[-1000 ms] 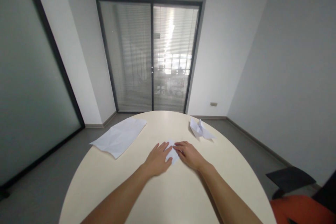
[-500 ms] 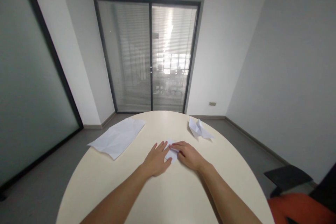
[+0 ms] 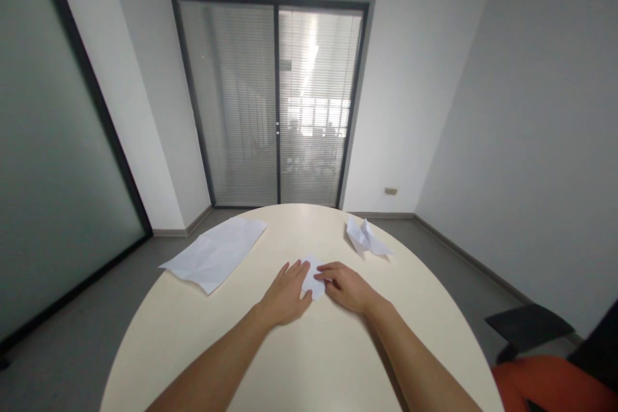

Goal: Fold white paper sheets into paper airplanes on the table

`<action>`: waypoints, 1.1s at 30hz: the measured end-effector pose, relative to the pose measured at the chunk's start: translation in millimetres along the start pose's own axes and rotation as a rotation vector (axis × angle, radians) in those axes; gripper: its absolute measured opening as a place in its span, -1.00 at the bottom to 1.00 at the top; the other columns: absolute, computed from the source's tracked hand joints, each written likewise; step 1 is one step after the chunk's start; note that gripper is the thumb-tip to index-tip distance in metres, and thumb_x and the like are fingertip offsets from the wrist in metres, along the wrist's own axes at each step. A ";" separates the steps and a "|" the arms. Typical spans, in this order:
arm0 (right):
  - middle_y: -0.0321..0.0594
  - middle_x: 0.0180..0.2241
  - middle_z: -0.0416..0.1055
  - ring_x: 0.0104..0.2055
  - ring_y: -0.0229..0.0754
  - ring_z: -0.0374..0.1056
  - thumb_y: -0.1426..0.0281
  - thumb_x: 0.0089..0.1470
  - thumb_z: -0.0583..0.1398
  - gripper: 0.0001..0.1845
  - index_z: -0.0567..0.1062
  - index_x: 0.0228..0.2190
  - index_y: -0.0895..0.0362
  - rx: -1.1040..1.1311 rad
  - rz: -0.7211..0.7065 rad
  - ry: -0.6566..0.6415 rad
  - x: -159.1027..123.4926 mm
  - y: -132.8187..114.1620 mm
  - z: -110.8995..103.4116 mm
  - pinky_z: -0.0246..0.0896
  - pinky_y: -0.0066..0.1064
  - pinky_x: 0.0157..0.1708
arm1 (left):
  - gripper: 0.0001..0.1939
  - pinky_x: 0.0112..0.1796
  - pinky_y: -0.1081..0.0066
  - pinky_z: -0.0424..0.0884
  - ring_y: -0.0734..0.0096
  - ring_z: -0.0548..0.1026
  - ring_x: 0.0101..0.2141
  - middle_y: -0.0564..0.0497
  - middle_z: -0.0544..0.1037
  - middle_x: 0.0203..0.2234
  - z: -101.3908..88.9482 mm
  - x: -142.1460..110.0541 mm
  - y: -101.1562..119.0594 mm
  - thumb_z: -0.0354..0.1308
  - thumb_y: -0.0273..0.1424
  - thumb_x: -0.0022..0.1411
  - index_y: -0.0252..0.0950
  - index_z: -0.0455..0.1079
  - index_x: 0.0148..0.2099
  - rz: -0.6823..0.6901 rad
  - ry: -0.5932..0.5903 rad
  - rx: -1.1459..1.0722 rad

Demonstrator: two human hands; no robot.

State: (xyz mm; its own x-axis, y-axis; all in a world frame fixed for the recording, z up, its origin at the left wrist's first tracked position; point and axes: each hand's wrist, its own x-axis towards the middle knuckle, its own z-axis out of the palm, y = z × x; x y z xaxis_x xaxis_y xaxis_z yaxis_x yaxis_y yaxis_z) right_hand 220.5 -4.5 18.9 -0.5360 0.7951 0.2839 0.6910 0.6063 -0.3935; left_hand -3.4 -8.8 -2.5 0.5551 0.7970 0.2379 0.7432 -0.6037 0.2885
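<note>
A small piece of folded white paper (image 3: 311, 278) lies flat on the table between my hands. My left hand (image 3: 284, 296) rests open at its left side, fingers spread, with fingertips and thumb touching the paper's edge. From the right, my right hand (image 3: 347, 286) reaches over the paper, its fingers stretched to the left and the fingertips on the right part of the sheet. Its thumb is partly hidden below the fingers. Neither hand lifts the paper. The finer folds are too small to make out.
A large creased white sheet (image 3: 219, 251) lies at the far left, overhanging the edge of the round cream table (image 3: 290, 367). A folded white paper shape with raised points (image 3: 365, 238) stands at the far right. An orange and black chair (image 3: 550, 380) is at the lower right.
My right fingertips have slid slightly right across the folded paper, away from my left fingers, so more of its middle shows. My left hand stays nearly in place.
</note>
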 end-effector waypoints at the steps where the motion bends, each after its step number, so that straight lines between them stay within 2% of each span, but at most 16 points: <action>1: -0.13 0.06 0.48 0.11 -0.06 0.36 0.47 0.11 0.10 -0.56 0.58 -0.01 0.06 -0.001 -0.002 0.009 0.2 -0.1 0.1 0.20 -0.23 0.16 | -0.36 0.32 0.07 -0.06 0.14 0.06 0.34 -0.19 0.18 0.33 0.2 0.0 -0.2 -0.03 -0.27 0.32 -0.36 0.04 0.39 0.008 0.011 -0.004; 8: -0.15 0.04 0.50 0.08 -0.07 0.39 0.49 0.10 0.10 -0.50 0.53 0.06 0.01 0.030 -0.064 0.015 -0.2 -7.5 -5.9 0.21 -0.21 0.14 | -0.47 0.25 0.10 0.17 0.13 0.30 0.22 -0.17 0.43 0.16 2.3 1.3 -1.8 0.07 -0.30 0.27 -0.30 0.21 0.26 0.015 0.096 -0.087; 12: -0.13 0.10 0.45 0.14 0.01 0.35 0.25 0.09 0.24 -0.64 0.61 -0.05 -0.03 0.056 -0.065 -0.056 -0.9 -11.8 -8.9 0.20 -0.18 0.16 | -0.44 0.26 0.08 0.17 0.13 0.29 0.23 -0.12 0.52 0.03 5.5 1.2 -5.4 0.06 -0.28 0.29 -0.32 0.17 0.29 0.004 0.095 -0.122; 16: -0.10 0.10 0.45 0.15 0.04 0.34 0.06 -0.05 0.36 -0.47 0.60 -0.04 -0.03 0.071 -0.060 -0.085 -0.3 -9.1 -7.5 0.19 -0.19 0.17 | -0.41 0.26 0.13 0.17 0.12 0.28 0.23 -0.11 0.51 0.06 1.1 -0.6 -6.5 0.09 -0.26 0.26 -0.31 0.18 0.29 -0.001 0.079 -0.138; 21: -0.09 0.05 0.50 0.10 0.02 0.39 0.06 0.04 0.29 -0.54 0.62 -0.06 0.00 0.084 -0.025 -0.068 -0.1 -6.5 -7.0 0.22 -0.20 0.13 | -0.44 0.24 0.17 0.21 0.14 0.30 0.23 -0.10 0.47 0.13 -11.3 -4.7 -6.6 0.14 -0.25 0.20 -0.26 0.26 0.24 0.032 0.037 -0.140; 26: -0.12 -0.01 0.54 -0.01 -0.05 0.45 0.10 0.21 0.14 -0.60 0.63 -0.11 0.04 0.118 -0.069 -0.044 1.3 -17.1 -11.2 0.26 -0.31 0.03 | -0.57 0.20 0.28 0.26 0.21 0.37 0.17 -0.09 0.48 0.11 -13.8 -6.8 -11.6 0.09 -0.27 0.27 -0.28 0.35 0.15 0.057 0.071 -0.177; 30: -0.15 -0.17 0.59 -0.17 -0.11 0.47 0.12 0.34 -0.03 -0.50 0.62 -0.21 0.08 0.104 -0.035 -0.048 3.6 -23.1 -11.9 0.25 -0.36 -0.10 | -0.64 0.11 0.32 0.33 0.28 0.48 0.05 -0.04 0.55 0.01 -12.4 -5.4 -14.4 -0.01 -0.27 0.37 -0.24 0.36 0.13 0.045 0.090 -0.227; 33: -0.11 -0.29 0.58 -0.24 -0.11 0.44 0.12 0.36 -0.10 -0.44 0.59 -0.30 0.13 0.064 0.024 -0.015 4.8 -21.7 -8.9 0.21 -0.37 -0.19 | -0.67 0.04 0.34 0.37 0.28 0.51 -0.02 -0.02 0.57 -0.02 -11.4 -3.5 -15.5 -0.06 -0.25 0.42 -0.20 0.40 0.09 0.021 0.089 -0.253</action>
State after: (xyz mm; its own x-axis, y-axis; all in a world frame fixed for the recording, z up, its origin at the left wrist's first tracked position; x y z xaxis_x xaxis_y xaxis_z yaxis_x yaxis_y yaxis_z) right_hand 207.3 -13.7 36.5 -0.5276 0.8085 0.2608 0.6713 0.5849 -0.4553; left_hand -21.2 -2.4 2.8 0.5258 0.7867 0.3234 0.6086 -0.6136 0.5031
